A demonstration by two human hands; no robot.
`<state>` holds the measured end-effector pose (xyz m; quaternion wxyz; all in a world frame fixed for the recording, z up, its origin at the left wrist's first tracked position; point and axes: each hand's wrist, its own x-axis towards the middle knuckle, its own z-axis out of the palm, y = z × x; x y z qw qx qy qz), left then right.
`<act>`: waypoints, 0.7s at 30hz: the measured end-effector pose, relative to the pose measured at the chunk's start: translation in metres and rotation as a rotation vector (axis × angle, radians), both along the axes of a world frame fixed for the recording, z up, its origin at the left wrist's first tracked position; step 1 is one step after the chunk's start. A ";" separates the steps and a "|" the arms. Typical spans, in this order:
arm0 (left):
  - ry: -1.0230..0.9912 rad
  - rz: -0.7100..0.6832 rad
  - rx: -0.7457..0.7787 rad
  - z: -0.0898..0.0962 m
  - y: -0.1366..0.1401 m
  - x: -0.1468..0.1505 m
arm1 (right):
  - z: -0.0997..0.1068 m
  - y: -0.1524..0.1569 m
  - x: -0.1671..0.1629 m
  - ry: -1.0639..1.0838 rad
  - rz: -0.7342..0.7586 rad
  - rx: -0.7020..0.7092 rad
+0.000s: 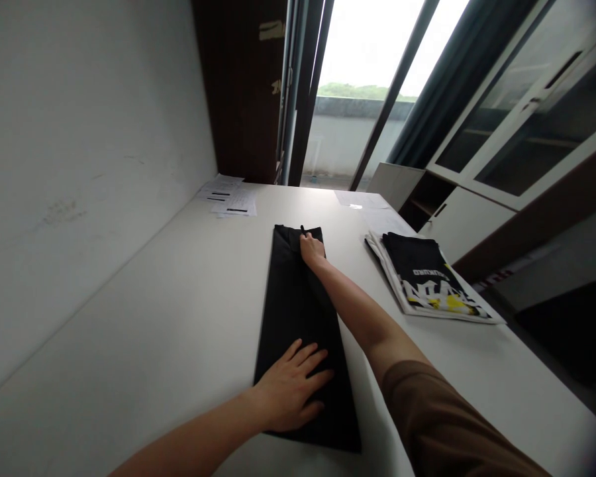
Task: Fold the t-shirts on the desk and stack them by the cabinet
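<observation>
A black garment (pixel 298 305), folded into a long strip, lies flat on the white table in front of me, one narrow end toward the window. My left hand (pixel 293 384) rests palm down on its near part, fingers spread. At the far end my right hand (pixel 312 248) is closed, pinching the black cloth near the top edge. A small dark tip sticks up beside its fingers; whether that is a bit of cloth or something else I cannot tell. My right forearm covers part of the garment's right edge.
A stack of folded shirts (pixel 427 275), the top one black with white and yellow print, lies to the right on the white table (pixel 179 318). Loose papers (pixel 233 199) lie at the far left, and clear sheets (pixel 362 201) at the far edge. A wall borders the left.
</observation>
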<state>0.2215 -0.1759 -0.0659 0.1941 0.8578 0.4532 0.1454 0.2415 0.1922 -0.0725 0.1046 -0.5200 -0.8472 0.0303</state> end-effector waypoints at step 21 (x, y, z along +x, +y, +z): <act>0.010 0.000 -0.004 0.003 0.000 -0.001 | -0.040 0.001 -0.015 0.089 0.041 -0.037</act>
